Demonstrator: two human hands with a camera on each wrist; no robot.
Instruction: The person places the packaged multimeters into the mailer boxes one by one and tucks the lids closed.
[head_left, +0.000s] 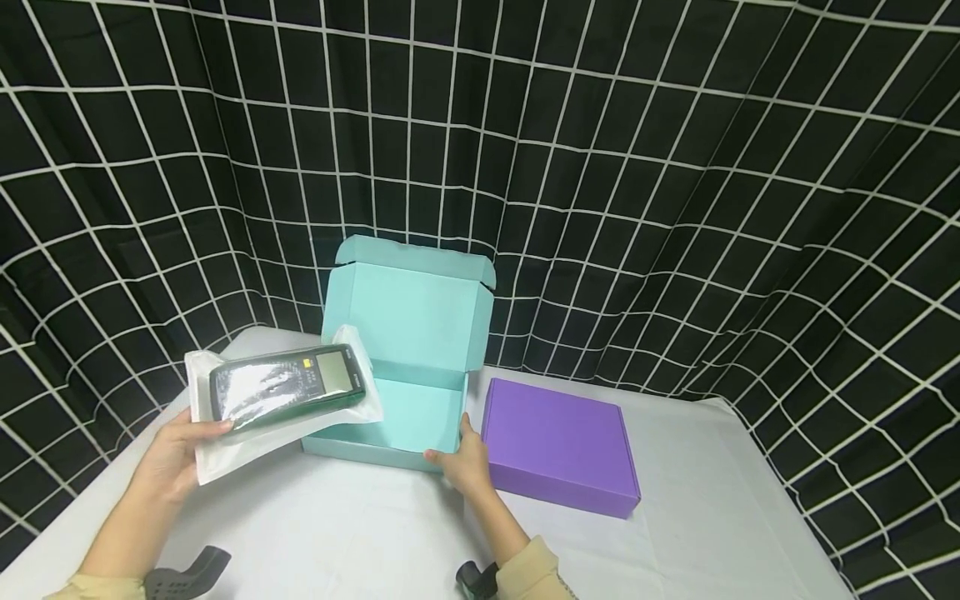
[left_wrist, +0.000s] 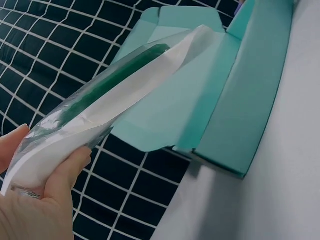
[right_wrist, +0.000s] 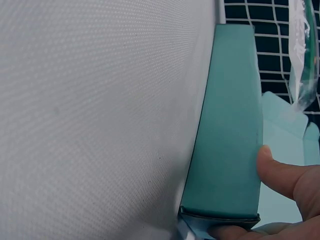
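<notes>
My left hand [head_left: 172, 454] grips one end of a clear-fronted, white-backed bag [head_left: 217, 462], thumb on top and fingers below. Inside the bag lies a multimeter [head_left: 285, 385] with a green edge and a grey screen. The bag's far end overlaps the left side of a teal cardboard box [head_left: 408, 417], whose lid [head_left: 416, 312] stands raised at the back. My right hand [head_left: 468, 462] holds the box at its front right corner, the thumb [right_wrist: 267, 157] over the top edge of the front wall and the other fingers round the side. The box's visible floor is bare.
A closed purple box [head_left: 562, 442] lies on the white-covered table [head_left: 712, 500], just right of the teal box. Black curtain with a white grid [head_left: 600, 167] hangs behind and along both sides. Dark wrist-worn mounts [head_left: 187, 575] show below the hands.
</notes>
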